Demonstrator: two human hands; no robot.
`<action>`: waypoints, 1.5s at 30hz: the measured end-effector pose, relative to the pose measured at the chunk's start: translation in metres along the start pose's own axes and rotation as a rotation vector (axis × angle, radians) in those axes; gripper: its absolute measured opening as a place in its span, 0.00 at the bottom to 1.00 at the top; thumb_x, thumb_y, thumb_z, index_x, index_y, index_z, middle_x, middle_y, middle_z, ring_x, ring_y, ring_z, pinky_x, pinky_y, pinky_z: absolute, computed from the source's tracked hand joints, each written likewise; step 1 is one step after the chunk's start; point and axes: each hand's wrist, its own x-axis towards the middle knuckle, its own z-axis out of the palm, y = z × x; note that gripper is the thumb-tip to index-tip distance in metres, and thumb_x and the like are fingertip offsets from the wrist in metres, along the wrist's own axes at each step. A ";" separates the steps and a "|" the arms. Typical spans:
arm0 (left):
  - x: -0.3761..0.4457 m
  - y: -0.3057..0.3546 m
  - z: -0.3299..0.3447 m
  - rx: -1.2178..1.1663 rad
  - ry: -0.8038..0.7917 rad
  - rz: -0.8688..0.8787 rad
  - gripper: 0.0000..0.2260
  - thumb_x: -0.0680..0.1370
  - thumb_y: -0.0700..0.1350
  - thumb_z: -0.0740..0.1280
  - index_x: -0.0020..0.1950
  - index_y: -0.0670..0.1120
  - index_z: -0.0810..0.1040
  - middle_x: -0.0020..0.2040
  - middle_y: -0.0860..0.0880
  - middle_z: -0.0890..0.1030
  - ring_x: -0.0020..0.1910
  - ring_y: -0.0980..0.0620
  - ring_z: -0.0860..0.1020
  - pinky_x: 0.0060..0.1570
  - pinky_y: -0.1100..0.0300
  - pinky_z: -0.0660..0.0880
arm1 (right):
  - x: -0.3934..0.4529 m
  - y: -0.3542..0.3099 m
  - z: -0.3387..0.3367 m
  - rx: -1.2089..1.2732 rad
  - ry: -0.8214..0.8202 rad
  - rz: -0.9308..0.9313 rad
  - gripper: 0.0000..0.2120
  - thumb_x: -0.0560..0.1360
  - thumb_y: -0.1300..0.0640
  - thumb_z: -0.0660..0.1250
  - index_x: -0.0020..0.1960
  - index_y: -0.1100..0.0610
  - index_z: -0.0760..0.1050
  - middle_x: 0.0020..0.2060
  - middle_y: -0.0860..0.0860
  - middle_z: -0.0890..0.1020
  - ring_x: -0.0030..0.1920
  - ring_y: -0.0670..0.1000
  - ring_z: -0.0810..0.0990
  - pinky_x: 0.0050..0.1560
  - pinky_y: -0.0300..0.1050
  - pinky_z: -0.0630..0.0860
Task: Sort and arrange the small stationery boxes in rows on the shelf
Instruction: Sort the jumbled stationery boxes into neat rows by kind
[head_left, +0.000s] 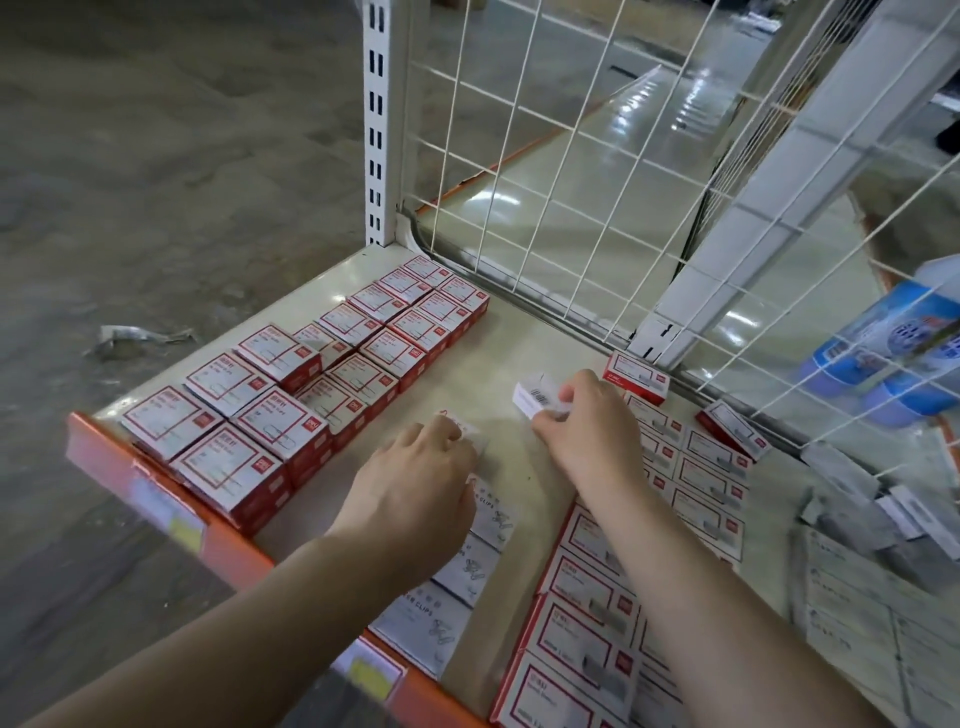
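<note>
Red-and-white stationery boxes (322, 374) stand in stacked rows on the left of the cream shelf (524, 343). More red-and-white boxes (587, 618) lie in rows at the front right. A column of white paper-clip boxes (462, 577) runs from the front edge toward my left hand (415, 483), which rests on its far end and touches a small box (460, 423) with its fingertips. My right hand (582, 421) pinches a small white box with a barcode (537, 397) just above the shelf's middle.
A white wire grid (545, 156) closes the shelf's back, with a slotted upright (378, 124) at its left corner. Two loose red boxes (636, 376) lie by the grid. Grey packets (878, 514) and blue packages (883, 353) are at the right. The orange front lip (156, 499) borders concrete floor.
</note>
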 end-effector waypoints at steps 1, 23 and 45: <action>0.000 0.002 0.000 -0.007 0.000 -0.003 0.17 0.80 0.45 0.53 0.68 0.53 0.67 0.66 0.53 0.66 0.62 0.52 0.67 0.56 0.60 0.68 | -0.002 0.004 -0.003 0.020 -0.001 -0.001 0.15 0.75 0.54 0.66 0.58 0.59 0.70 0.53 0.54 0.75 0.44 0.50 0.73 0.32 0.37 0.66; -0.001 0.060 0.017 -0.083 0.064 0.198 0.20 0.78 0.54 0.61 0.70 0.58 0.66 0.62 0.55 0.70 0.60 0.54 0.68 0.59 0.60 0.65 | -0.083 0.065 -0.062 0.372 -0.117 -0.034 0.04 0.75 0.52 0.65 0.42 0.48 0.77 0.37 0.40 0.80 0.37 0.34 0.76 0.32 0.25 0.70; 0.000 0.057 0.028 -0.483 0.022 -0.086 0.15 0.81 0.46 0.58 0.66 0.45 0.73 0.56 0.48 0.79 0.48 0.54 0.75 0.49 0.63 0.75 | -0.103 0.072 -0.057 0.321 -0.279 -0.105 0.23 0.72 0.55 0.71 0.62 0.40 0.70 0.53 0.36 0.77 0.53 0.36 0.75 0.49 0.32 0.72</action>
